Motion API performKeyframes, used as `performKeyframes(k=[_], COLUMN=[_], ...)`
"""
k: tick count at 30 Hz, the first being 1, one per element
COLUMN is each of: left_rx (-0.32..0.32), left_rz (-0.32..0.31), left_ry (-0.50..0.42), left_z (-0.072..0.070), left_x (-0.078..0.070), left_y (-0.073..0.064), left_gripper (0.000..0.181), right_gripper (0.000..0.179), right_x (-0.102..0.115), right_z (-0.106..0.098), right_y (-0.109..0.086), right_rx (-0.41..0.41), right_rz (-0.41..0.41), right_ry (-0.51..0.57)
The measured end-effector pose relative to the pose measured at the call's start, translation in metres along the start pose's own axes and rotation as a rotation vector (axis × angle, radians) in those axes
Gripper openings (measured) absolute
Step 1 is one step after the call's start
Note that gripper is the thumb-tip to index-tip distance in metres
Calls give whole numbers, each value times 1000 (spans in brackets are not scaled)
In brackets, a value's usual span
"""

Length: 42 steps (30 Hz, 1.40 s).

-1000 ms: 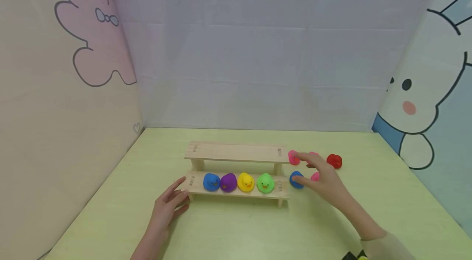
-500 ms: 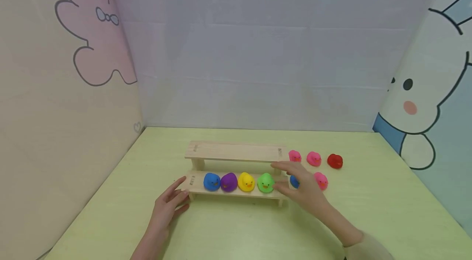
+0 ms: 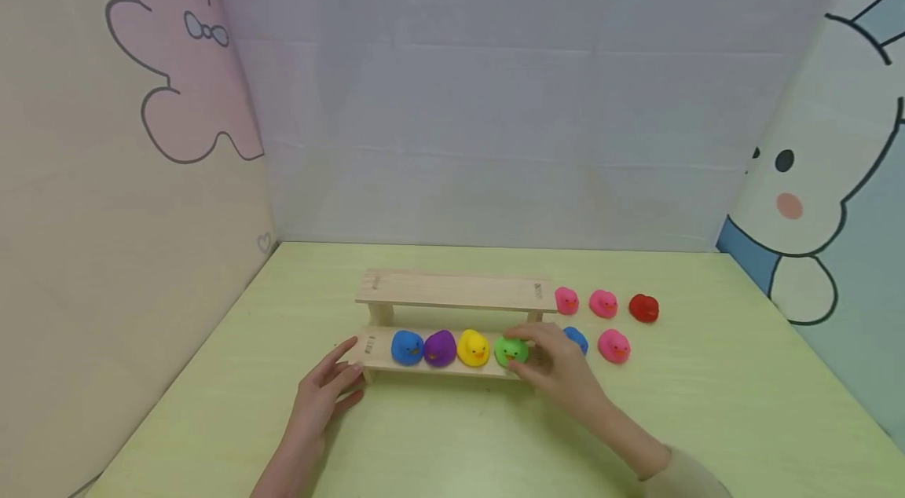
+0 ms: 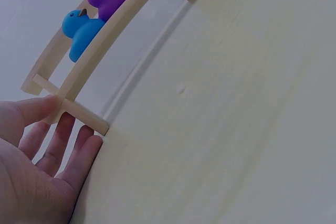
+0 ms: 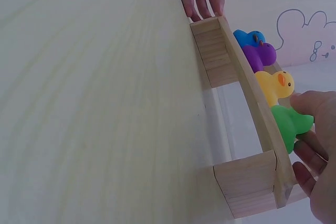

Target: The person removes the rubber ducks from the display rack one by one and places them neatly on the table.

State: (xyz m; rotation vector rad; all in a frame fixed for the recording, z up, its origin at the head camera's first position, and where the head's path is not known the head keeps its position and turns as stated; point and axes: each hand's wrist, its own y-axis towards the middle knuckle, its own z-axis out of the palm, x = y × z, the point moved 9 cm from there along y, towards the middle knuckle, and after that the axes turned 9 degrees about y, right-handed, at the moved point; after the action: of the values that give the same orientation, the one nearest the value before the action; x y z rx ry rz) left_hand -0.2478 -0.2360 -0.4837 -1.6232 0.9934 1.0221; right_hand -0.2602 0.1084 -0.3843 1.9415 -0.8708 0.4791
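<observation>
Head view, rack [image 3: 456, 291]: lower shelf [image 3: 379, 346] bears blue duck [image 3: 407, 348], purple duck [image 3: 440, 349], yellow duck [image 3: 473, 349], green duck [image 3: 511, 352], left to right.
Right hand [image 3: 562, 372]: I'm pinching the green duck, beak facing my camera.
Rack's long axis: side to side.
Left hand [image 3: 324, 386]: loose, touching the rack's left end.
Table [image 3: 424, 439]: pale, bearing more ducks [image 3: 614, 346]; cartoon walls [image 3: 141, 207].
</observation>
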Motion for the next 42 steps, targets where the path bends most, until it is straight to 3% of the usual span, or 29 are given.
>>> performKeyframes(k=[7,28,35,42], left_rx=[-3,-3,-1,0], left_rz=[0,-4,-2,7], left_ry=[-2,4,2,-6], left_z=[0,0,0,1], left_x=[-1,-1,0,-3], left_y=[-1,-2,-2,-3], left_gripper=[58,57,57,58], right_gripper=[38,36,38,42], right_x=[0,5,3,5], right_z=[0,-2,-5,-14], right_y=[0,1,1,-1], right_rx=[-4,9,50,27], right_rz=[37,-13,50,-2], right_ry=[-15,-15,-29,-60])
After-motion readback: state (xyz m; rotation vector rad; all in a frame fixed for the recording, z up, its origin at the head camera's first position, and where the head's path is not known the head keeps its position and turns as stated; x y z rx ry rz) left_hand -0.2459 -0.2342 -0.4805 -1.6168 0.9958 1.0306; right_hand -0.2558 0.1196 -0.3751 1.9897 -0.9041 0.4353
